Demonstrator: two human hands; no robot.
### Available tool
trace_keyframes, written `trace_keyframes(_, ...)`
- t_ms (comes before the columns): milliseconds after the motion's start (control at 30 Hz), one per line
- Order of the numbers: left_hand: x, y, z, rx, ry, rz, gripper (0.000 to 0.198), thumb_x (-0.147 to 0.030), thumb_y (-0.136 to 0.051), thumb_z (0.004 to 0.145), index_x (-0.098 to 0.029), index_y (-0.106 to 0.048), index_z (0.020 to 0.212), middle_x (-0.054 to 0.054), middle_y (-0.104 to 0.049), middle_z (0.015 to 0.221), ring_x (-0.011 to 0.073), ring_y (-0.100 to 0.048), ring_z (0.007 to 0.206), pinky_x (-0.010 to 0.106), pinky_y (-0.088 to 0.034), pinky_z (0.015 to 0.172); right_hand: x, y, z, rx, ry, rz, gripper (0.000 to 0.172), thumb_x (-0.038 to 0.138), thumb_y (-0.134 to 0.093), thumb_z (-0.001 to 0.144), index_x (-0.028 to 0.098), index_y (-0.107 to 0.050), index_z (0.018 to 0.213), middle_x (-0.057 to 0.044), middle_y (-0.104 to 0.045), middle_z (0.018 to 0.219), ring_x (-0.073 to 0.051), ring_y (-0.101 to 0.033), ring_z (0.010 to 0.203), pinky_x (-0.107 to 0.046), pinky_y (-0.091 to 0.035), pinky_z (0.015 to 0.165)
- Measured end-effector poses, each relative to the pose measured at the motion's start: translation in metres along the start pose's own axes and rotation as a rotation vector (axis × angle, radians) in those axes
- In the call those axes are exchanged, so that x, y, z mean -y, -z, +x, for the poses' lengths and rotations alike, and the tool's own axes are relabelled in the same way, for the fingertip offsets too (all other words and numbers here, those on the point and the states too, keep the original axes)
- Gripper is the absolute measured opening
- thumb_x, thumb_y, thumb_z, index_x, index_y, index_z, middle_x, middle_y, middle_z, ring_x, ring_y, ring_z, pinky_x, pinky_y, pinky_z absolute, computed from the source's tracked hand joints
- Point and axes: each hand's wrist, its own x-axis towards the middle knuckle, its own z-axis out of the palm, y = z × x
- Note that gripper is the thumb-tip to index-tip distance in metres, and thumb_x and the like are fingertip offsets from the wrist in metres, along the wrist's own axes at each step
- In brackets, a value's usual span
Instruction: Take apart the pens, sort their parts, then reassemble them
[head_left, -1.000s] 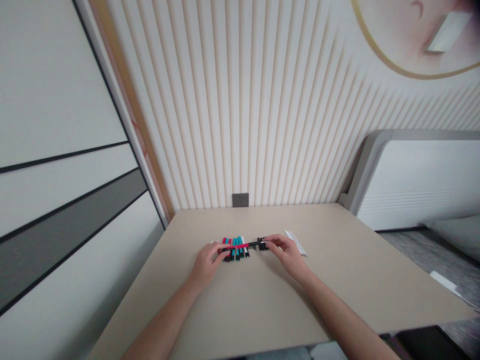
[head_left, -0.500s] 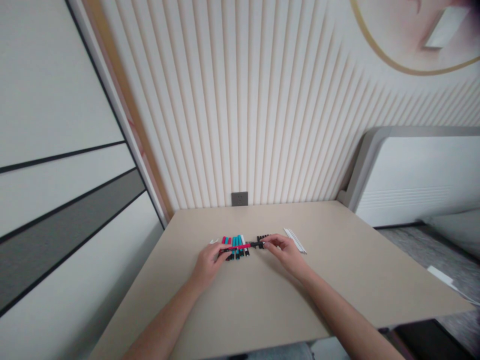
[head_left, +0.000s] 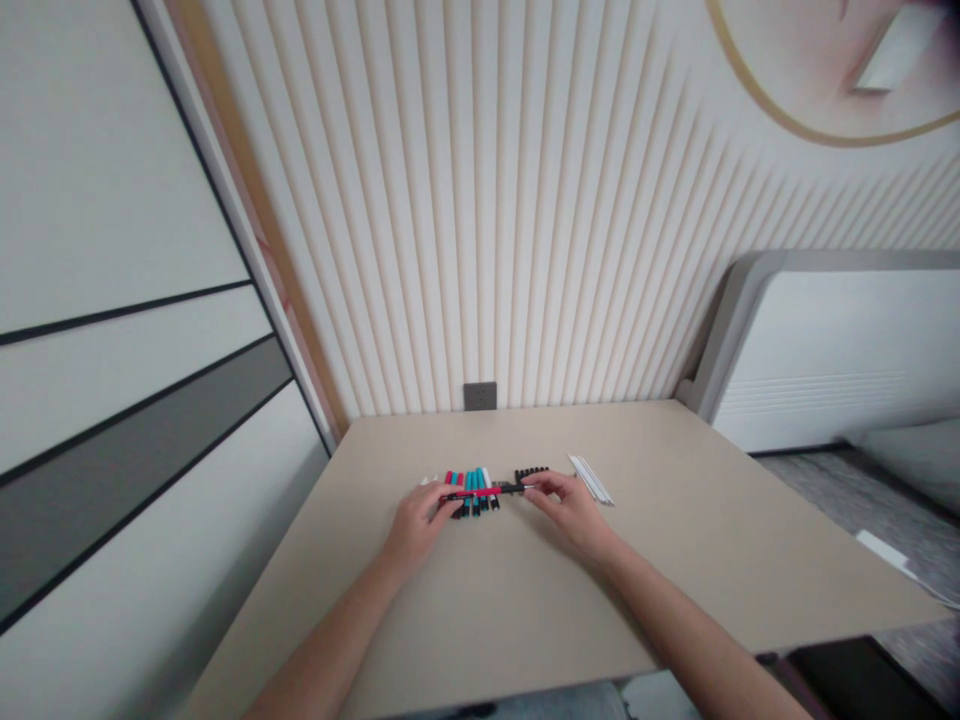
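The left hand point(head_left: 416, 530) pinches one end of a pink-and-black pen point(head_left: 480, 492), and the right hand point(head_left: 566, 510) holds the other end narrowly in its fingertips, so the pen lies crosswise between them, just above the bench point(head_left: 697, 530). Beneath it, between the hands, a row of pink, teal and white pens point(head_left: 472, 508) lies side by side. Just ahead of the right hand sits a short row of black caps point(head_left: 531, 473), and to that hand's right lie thin white sticks point(head_left: 591, 480).
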Motion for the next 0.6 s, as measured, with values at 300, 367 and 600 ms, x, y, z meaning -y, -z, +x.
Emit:
trace_keyframes(300,-0.0037,0.0014,0.0005,-0.02,-0.03,0.028,0.015,-0.03,-0.057,0.092,-0.023,-0.068,0.099,0.002,-0.072,0.089,0.0178,-0.065,0.083,0.03,-0.046,0.083,0.0044,0.0016,-0.0025,0.045,0.012,-0.08,0.031,0.042,-0.054,0.089,0.018,-0.071,0.079,-0.004,-0.07,0.076,-0.019,-0.061,0.074,-0.028,-0.044,0.067)
trace_keyframes(367,-0.0046,0.0025,0.0008,-0.025,-0.03,0.028,0.016,-0.03,-0.056,0.092,-0.023,-0.068,0.098,0.002,-0.071,0.09,0.018,-0.064,0.084,0.03,-0.046,0.082,0.0043,0.0017,-0.0035,0.064,0.002,-0.122,0.039,0.042,-0.048,0.092,0.017,-0.069,0.072,-0.003,-0.068,0.07,-0.017,-0.06,0.069,-0.027,-0.043,0.064)
trace_keyframes(600,-0.0028,0.0033,-0.0001,-0.03,-0.013,0.024,0.018,-0.032,-0.056,0.093,-0.023,-0.069,0.1,0.002,-0.071,0.085,0.0174,-0.065,0.079,0.028,-0.048,0.075,0.0053,0.0044,-0.005,0.052,0.074,-0.143,0.034,0.039,-0.061,0.086,0.02,-0.066,0.113,-0.005,-0.069,0.091,-0.019,-0.062,0.083,-0.028,-0.047,0.07)
